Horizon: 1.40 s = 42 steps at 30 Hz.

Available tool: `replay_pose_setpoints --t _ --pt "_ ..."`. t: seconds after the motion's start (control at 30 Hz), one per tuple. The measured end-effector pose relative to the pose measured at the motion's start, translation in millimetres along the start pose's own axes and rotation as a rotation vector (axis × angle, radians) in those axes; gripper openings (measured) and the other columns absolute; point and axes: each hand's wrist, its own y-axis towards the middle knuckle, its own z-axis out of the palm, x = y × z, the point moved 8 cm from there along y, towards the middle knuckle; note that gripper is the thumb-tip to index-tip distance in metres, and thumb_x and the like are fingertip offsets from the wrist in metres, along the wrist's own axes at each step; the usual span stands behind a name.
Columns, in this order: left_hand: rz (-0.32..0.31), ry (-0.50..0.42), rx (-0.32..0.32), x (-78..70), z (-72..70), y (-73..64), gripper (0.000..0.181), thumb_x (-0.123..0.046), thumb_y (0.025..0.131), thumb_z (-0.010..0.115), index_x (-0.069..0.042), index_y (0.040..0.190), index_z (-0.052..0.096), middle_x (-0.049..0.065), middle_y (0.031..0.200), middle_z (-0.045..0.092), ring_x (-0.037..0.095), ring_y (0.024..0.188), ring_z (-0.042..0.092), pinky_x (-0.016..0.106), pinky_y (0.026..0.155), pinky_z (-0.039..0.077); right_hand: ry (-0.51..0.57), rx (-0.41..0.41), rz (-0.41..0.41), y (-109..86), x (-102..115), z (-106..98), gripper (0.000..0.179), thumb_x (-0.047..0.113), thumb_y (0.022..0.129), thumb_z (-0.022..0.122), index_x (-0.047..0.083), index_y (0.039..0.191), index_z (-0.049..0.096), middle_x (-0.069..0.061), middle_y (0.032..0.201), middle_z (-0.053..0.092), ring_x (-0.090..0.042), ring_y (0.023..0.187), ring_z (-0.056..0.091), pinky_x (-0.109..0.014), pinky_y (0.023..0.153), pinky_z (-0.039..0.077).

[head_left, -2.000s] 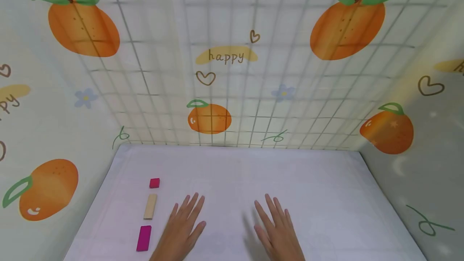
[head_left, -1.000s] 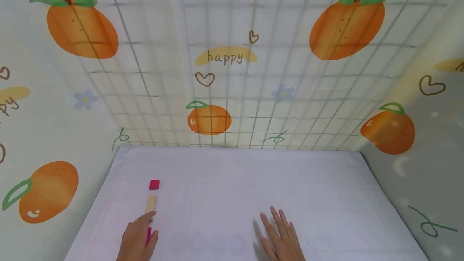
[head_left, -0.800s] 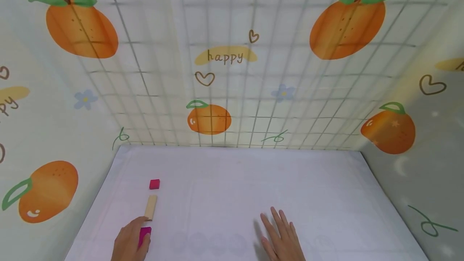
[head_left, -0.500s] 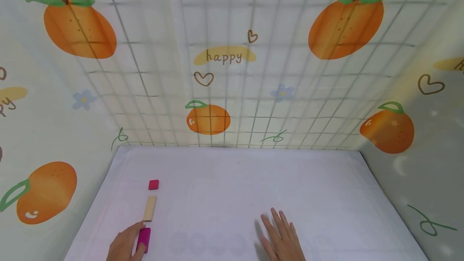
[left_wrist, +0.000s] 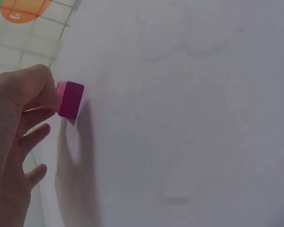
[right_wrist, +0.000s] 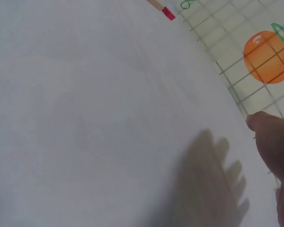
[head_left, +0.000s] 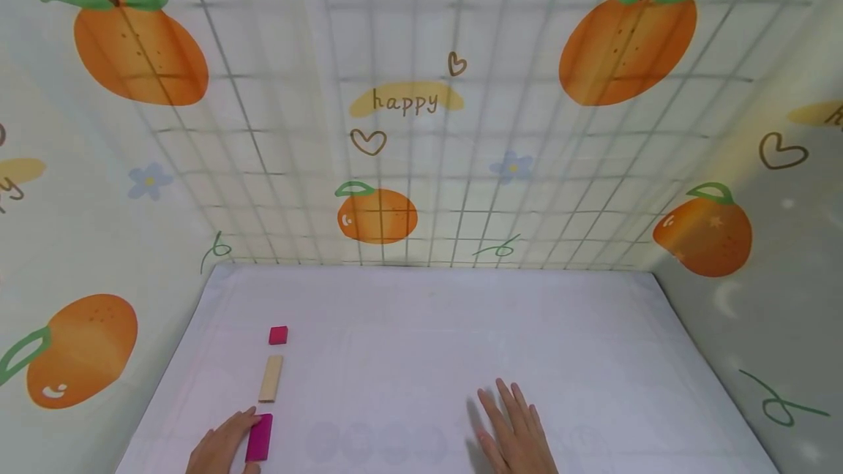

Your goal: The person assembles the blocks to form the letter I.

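Observation:
At the left of the head view, my left hand (head_left: 222,443) grips a magenta rectangular block (head_left: 260,437) lengthwise. Index fingertip sits at its far end and the thumb at its near end. In the left wrist view, the thumb hides part of the magenta block (left_wrist: 71,100), while the other fingers curve loosely below. Just beyond it lies a plain wooden block (head_left: 271,379), and farther back a small red-pink block (head_left: 279,335), the three in a rough row. My right hand (head_left: 516,434) hovers over the right half of the table with fingers spread and holds nothing.
A white-covered table (head_left: 395,342) stretches between both hands. Behind it rises a gridded curtain (head_left: 435,189) printed with oranges, with similar cloth (head_left: 85,240) along the left and right sides.
My left hand has gone from mid-table over to the left, then drawn back along the row to the magenta block and gripped its ends. My right hand has shifted slightly nearer.

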Motion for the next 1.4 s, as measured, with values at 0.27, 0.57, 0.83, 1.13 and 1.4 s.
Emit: replay_pose_setpoints --t 0.27,0.57,0.83,1.13,1.4 --pt "-0.012 -0.002 0.09 10.1 6.0 2.0 0.061 -0.028 0.079 0.079 -0.012 0.134 0.057 0.01 0.141 0.056 0.042 0.134 0.044 0.073 0.104 0.028 0.001 0.0 0.012 0.3 -5 1 0.055 0.025 0.088 0.071 0.012 0.139 0.057 -0.021 0.145 0.047 -0.049 0.129 0.04 -0.075 0.086 0.04" --pt "0.023 0.052 -0.024 8.3 1.7 -1.1 0.059 -0.032 0.075 0.083 -0.016 0.128 0.062 0.005 0.134 0.062 0.038 0.13 0.05 0.071 0.102 0.033 0.012 -0.005 0.016 -0.5 -7 4 0.056 0.025 0.087 0.072 0.014 0.139 0.057 -0.021 0.144 0.048 -0.051 0.128 0.041 -0.076 0.085 0.04" --pt "0.092 0.08 -0.13 5.5 -1.8 0.3 0.054 -0.025 0.072 0.085 -0.013 0.122 0.066 0.004 0.126 0.066 0.036 0.123 0.056 0.07 0.098 0.037 0.004 -0.011 0.003 0.3 -6 1 0.055 0.024 0.087 0.072 0.012 0.139 0.056 -0.022 0.144 0.048 -0.051 0.128 0.041 -0.076 0.084 0.041" --pt "0.082 0.085 -0.123 1.5 -0.4 5.8 0.053 -0.028 0.071 0.086 -0.014 0.119 0.068 0.004 0.124 0.067 0.033 0.12 0.059 0.067 0.099 0.039 -0.003 -0.007 0.003 1.0 -6 1 0.055 0.024 0.088 0.072 0.011 0.138 0.056 -0.023 0.143 0.048 -0.051 0.127 0.041 -0.076 0.084 0.041" --pt "0.07 0.03 -0.087 -13.5 6.5 12.3 0.052 -0.025 0.069 0.087 -0.016 0.117 0.068 0.003 0.125 0.066 0.03 0.119 0.059 0.066 0.101 0.038 -0.005 -0.006 0.004 -0.2 -7 2 0.054 0.026 0.088 0.071 0.012 0.138 0.057 -0.022 0.143 0.049 -0.05 0.127 0.042 -0.075 0.084 0.042"
